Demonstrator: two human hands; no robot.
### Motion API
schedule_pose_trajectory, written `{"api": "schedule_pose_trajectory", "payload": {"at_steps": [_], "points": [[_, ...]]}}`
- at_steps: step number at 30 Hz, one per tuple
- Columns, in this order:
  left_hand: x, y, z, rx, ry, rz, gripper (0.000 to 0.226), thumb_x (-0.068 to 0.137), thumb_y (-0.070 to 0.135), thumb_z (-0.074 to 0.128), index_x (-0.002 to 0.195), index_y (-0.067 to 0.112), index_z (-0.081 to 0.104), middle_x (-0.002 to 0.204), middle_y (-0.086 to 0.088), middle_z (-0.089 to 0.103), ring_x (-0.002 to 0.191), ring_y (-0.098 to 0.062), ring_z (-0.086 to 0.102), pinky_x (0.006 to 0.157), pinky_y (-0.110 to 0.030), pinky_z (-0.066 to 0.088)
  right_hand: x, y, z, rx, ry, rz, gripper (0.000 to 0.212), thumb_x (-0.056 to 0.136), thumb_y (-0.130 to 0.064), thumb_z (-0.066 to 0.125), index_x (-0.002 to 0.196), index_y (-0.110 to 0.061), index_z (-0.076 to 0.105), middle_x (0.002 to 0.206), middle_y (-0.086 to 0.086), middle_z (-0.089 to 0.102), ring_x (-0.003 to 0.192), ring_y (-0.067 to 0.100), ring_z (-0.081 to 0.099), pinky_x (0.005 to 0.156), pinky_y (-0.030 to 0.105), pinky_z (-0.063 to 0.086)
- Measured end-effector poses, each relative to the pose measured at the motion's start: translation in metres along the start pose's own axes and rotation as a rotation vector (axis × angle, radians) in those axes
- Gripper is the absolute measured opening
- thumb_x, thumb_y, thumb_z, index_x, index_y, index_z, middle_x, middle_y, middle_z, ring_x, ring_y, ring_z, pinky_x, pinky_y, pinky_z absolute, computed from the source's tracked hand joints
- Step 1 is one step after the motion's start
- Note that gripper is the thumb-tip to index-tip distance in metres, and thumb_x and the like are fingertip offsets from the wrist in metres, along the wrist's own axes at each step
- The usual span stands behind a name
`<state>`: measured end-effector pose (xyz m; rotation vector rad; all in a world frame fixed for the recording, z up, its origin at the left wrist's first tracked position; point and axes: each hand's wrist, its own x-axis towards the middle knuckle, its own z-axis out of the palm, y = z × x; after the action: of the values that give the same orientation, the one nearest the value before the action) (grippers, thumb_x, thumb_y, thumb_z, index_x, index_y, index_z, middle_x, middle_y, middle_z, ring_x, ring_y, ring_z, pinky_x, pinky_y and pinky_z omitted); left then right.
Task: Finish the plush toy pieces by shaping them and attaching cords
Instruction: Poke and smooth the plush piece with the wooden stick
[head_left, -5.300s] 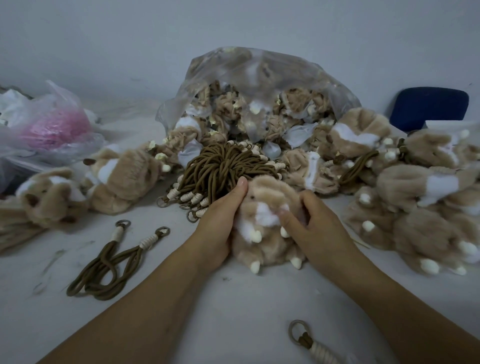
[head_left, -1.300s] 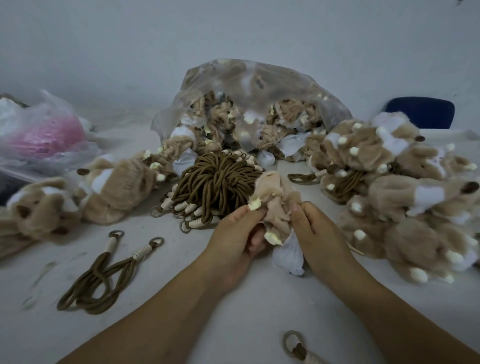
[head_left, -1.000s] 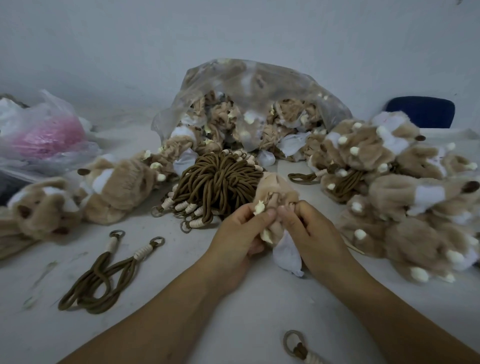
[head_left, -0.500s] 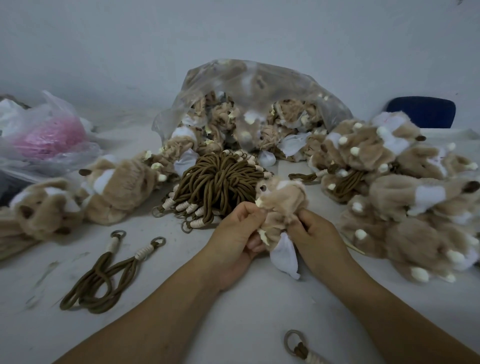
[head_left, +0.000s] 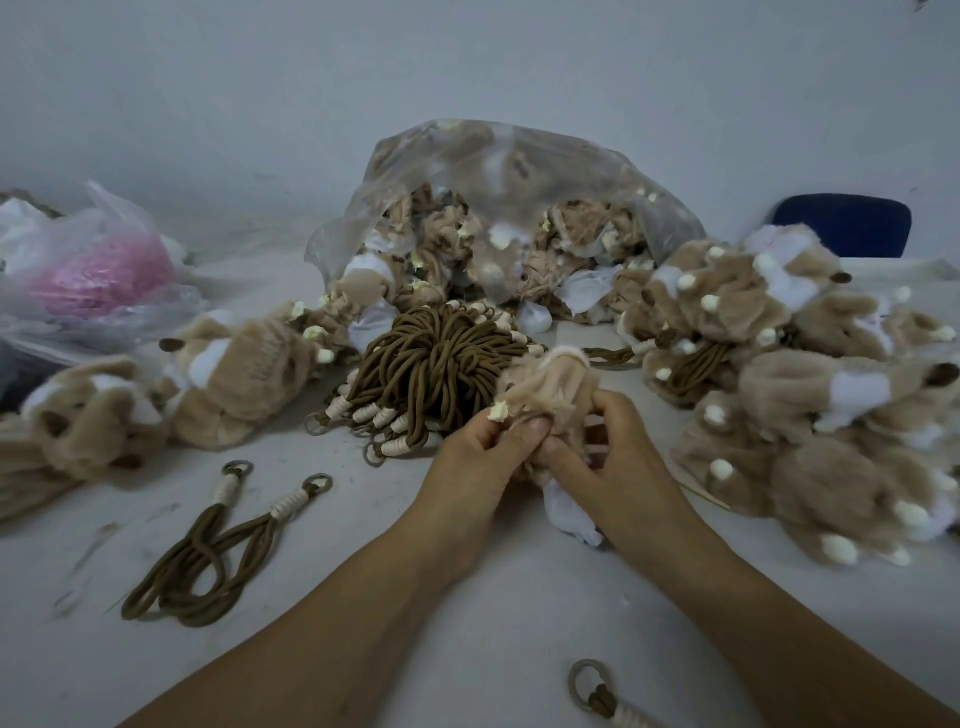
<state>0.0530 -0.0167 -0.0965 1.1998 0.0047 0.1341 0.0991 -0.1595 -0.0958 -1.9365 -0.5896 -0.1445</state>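
A ringed cord end (head_left: 591, 687) is seen nearest, on the table (head_left: 509, 623). Just above the table, a tan plush piece (head_left: 550, 384) is pinched between the curled fingers of the left hand (head_left: 467, 467) and the right hand (head_left: 618, 467). Just behind it a cord bundle (head_left: 426, 364) is heaped, and farther back a clear bag (head_left: 498, 171) of plush pieces is seen.

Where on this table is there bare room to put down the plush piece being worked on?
Bare table lies between the loose cords and the left forearm, and between that and the right forearm, above the ringed cord end. Crowded: cord bundle and clear bag ahead, left plush pile and right plush pile at the sides.
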Motion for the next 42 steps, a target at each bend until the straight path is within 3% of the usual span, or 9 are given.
{"api": "schedule_pose_trajectory", "payload": {"at_steps": [6,10,15,21,22,25,31,35,42], "points": [[0.001,-0.002,-0.003,0.022,0.042,0.01,0.035,0.072,0.031,0.075,0.103,0.016,0.074,0.097,-0.007,0.076,0.089,-0.017,0.073,0.071,-0.023,0.055,-0.004,-0.004,0.003,0.015,-0.033,-0.107,0.003,0.093,-0.022,0.055,0.091,-0.02,0.057,0.091,0.001,0.054,0.08,0.009,0.056,0.066,0.02,0.046],[0.002,0.0,-0.003,0.034,0.034,0.0,0.039,0.069,0.036,0.076,0.1,0.013,0.072,0.094,-0.007,0.076,0.08,-0.015,0.069,0.063,-0.022,0.051,-0.003,-0.006,0.005,0.056,-0.03,-0.095,0.031,0.091,-0.012,0.055,0.075,-0.039,0.052,0.081,-0.011,0.049,0.071,0.006,0.053,0.06,0.01,0.04],[0.004,0.006,-0.008,-0.008,-0.076,-0.059,0.02,0.075,0.037,0.071,0.073,0.017,0.071,0.053,0.005,0.051,0.043,-0.001,0.044,0.047,-0.015,0.041,-0.002,-0.003,0.005,0.021,-0.025,-0.051,0.004,0.086,-0.008,0.055,0.09,-0.009,0.055,0.09,0.004,0.052,0.079,0.017,0.054,0.068,0.029,0.045],[0.001,0.001,-0.008,0.129,-0.149,-0.028,0.022,0.082,0.021,0.074,0.1,0.009,0.071,0.09,-0.007,0.066,0.087,-0.017,0.059,0.085,-0.032,0.049,0.001,0.001,-0.003,0.007,0.105,0.019,0.01,0.087,-0.01,0.054,0.081,-0.007,0.047,0.074,0.004,0.048,0.062,0.011,0.045,0.053,0.02,0.037],[0.001,0.002,-0.006,0.172,-0.117,-0.016,0.002,0.085,0.019,0.073,0.084,0.018,0.071,0.087,-0.004,0.065,0.085,-0.015,0.059,0.081,-0.029,0.048,0.004,0.003,-0.008,-0.009,0.162,0.032,0.012,0.087,-0.01,0.053,0.079,-0.005,0.045,0.07,0.005,0.044,0.061,0.013,0.042,0.053,0.022,0.035],[0.003,-0.002,-0.009,0.229,0.011,0.075,0.035,0.088,0.022,0.071,0.059,0.027,0.053,0.075,0.001,0.058,0.078,-0.014,0.053,0.071,-0.023,0.044,0.006,0.003,-0.019,0.024,0.258,0.007,0.019,0.086,-0.011,0.053,0.075,-0.005,0.038,0.066,0.009,0.039,0.06,0.018,0.039,0.057,0.036,0.035],[0.002,-0.005,-0.004,0.453,-0.048,0.122,0.054,0.071,0.053,0.077,0.121,0.042,0.059,0.112,0.015,0.069,0.105,-0.006,0.065,0.089,-0.029,0.056,0.0,-0.008,-0.006,-0.036,0.172,-0.047,0.016,0.086,-0.015,0.061,0.079,-0.013,0.047,0.076,0.0,0.05,0.064,0.002,0.046,0.057,0.013,0.037],[0.001,0.0,-0.005,0.308,0.037,0.126,0.015,0.085,0.025,0.073,0.096,0.035,0.075,0.095,0.003,0.076,0.088,-0.01,0.071,0.07,-0.018,0.054,-0.005,-0.016,-0.002,-0.064,0.028,-0.158,0.016,0.083,-0.004,0.059,0.081,-0.017,0.05,0.081,-0.003,0.049,0.07,0.009,0.049,0.061,0.018,0.039],[0.002,0.0,-0.003,0.134,0.006,0.091,0.025,0.077,0.029,0.075,0.102,0.033,0.074,0.106,-0.001,0.075,0.1,-0.017,0.071,0.077,-0.025,0.057,0.0,-0.001,0.003,-0.068,0.027,-0.039,0.006,0.084,-0.012,0.059,0.085,-0.009,0.054,0.084,0.004,0.053,0.073,0.013,0.051,0.062,0.022,0.041]]}}
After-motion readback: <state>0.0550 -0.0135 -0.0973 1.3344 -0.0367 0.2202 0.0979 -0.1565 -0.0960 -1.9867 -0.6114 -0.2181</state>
